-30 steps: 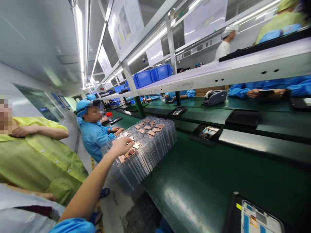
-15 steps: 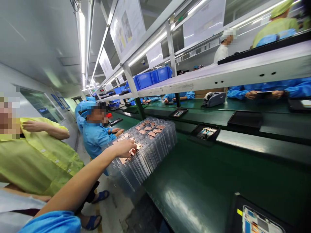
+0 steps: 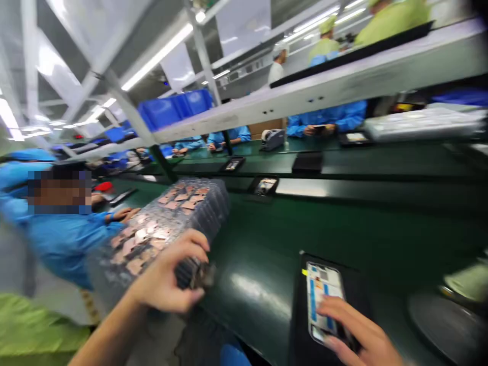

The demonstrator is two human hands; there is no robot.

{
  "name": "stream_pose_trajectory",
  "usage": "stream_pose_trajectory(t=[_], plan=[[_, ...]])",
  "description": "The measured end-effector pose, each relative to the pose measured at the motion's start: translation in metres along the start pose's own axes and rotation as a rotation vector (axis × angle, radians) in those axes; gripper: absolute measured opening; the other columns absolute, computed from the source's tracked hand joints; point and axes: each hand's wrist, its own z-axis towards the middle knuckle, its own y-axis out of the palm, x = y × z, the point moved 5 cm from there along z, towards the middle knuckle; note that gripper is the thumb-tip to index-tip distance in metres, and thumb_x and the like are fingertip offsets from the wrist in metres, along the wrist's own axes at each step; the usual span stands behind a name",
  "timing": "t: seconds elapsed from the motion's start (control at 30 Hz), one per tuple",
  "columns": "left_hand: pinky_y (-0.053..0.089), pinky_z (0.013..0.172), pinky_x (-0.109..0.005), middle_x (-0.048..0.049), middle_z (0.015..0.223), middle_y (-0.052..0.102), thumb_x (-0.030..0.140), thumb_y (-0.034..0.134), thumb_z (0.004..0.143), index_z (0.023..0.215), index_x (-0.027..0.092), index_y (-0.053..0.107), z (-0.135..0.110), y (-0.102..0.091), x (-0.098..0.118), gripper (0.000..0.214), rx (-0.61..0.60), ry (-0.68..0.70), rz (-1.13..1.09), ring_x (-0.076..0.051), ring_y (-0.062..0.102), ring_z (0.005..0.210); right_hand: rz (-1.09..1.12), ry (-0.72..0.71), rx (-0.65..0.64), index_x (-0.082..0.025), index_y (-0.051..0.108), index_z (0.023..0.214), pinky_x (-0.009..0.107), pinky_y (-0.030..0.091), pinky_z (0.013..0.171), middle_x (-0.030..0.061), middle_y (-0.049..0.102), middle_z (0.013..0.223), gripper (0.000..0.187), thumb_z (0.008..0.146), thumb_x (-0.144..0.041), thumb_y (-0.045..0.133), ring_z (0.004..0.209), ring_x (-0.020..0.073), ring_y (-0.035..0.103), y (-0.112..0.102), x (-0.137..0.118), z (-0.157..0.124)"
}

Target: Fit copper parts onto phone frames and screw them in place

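Phone [image 3: 320,300] lies in a tray [image 3: 301,325], right fingers [image 3: 335,310] resting on it; left of it, left fingers [image 3: 183,249] grip a blurred dark piece [image 3: 195,274].

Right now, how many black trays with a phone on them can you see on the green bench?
4: one black tray under the right hand, a second and third farther across the dark green bench, a fourth at its far edge; more may be hidden.

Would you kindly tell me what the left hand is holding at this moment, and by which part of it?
The left hand holds a small dark object by its left end; blur hides what it is.
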Motion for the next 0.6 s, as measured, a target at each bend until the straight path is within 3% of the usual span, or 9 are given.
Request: stream_pose_trajectory(t=[0.1,0.13,0.2,0.27,0.33,0.4,0.5,0.6], plan=[[0.048,0.089,-0.034,-0.0057,0.114,0.054,0.029,0.073,0.072,0.106,0.024,0.062,0.026,0.105,0.017,0.036,-0.094,0.155,-0.363,-0.022,0.057,0.102,0.387,0.245,-0.166,-0.023,0.068,0.129,0.037,0.059,0.093,0.0123,0.071,0.11,0.058,0.092,-0.068,0.066,0.103,0.029,0.07,0.019,-0.025,0.007],[0.049,0.089,-0.035,-0.0062,0.113,0.055,0.031,0.073,0.071,0.105,0.024,0.063,0.034,0.134,0.02,0.036,-0.111,0.205,-0.457,-0.023,0.057,0.101,0.534,0.32,-0.166,-0.023,0.064,0.133,0.037,0.059,0.091,0.0123,0.071,0.109,0.066,0.09,-0.071,0.067,0.102,0.0283,0.07,0.025,-0.029,0.008],[0.05,0.088,-0.034,-0.0069,0.11,0.056,0.032,0.073,0.071,0.104,0.023,0.064,0.049,0.178,0.019,0.036,-0.144,0.277,-0.581,-0.023,0.058,0.099,0.776,0.437,-0.134,-0.021,0.067,0.124,0.033,0.06,0.082,0.0098,0.07,0.098,0.064,0.085,-0.072,0.072,0.09,0.0247,0.071,0.035,-0.03,0.006],[0.051,0.092,-0.035,-0.0082,0.114,0.057,0.031,0.078,0.071,0.109,0.023,0.065,0.065,0.205,0.009,0.041,-0.18,0.31,-0.618,-0.024,0.059,0.104,0.903,0.526,-0.087,-0.018,0.071,0.101,0.027,0.059,0.068,0.0056,0.068,0.084,0.05,0.085,-0.065,0.078,0.072,0.0186,0.068,0.034,-0.021,0.002],[0.05,0.1,-0.039,-0.0107,0.124,0.056,0.031,0.085,0.071,0.117,0.023,0.064,0.081,0.222,-0.01,0.052,-0.194,0.274,-0.563,-0.027,0.057,0.115,0.867,0.59,-0.003,-0.015,0.069,0.085,0.023,0.054,0.059,0.0028,0.064,0.074,0.041,0.087,-0.055,0.079,0.059,0.0138,0.061,0.018,-0.003,0.002],[0.049,0.105,-0.043,-0.0121,0.129,0.055,0.03,0.087,0.074,0.117,0.022,0.065,0.096,0.237,-0.037,0.049,-0.151,0.134,-0.376,-0.029,0.055,0.121,0.708,0.611,0.165,-0.015,0.07,0.086,0.021,0.052,0.06,0.0022,0.064,0.071,0.038,0.089,-0.052,0.079,0.06,0.0136,0.06,-0.01,0.021,0.01],[0.045,0.11,-0.055,-0.0154,0.126,0.057,0.02,0.078,0.083,0.104,0.017,0.069,0.111,0.261,-0.073,0.023,-0.06,-0.074,-0.078,-0.035,0.049,0.129,0.476,0.576,0.409,-0.017,0.071,0.096,0.024,0.055,0.07,0.004,0.069,0.079,0.042,0.085,-0.056,0.08,0.072,0.0173,0.065,-0.05,0.057,0.027],[0.038,0.114,-0.064,-0.0198,0.131,0.055,0.014,0.071,0.087,0.103,0.013,0.069,0.117,0.285,-0.088,0.017,-0.052,-0.115,-0.037,-0.042,0.039,0.138,0.346,0.539,0.487,-0.018,0.071,0.101,0.032,0.058,0.079,0.0071,0.072,0.092,0.048,0.082,-0.061,0.079,0.083,0.0227,0.069,-0.061,0.086,0.037]])
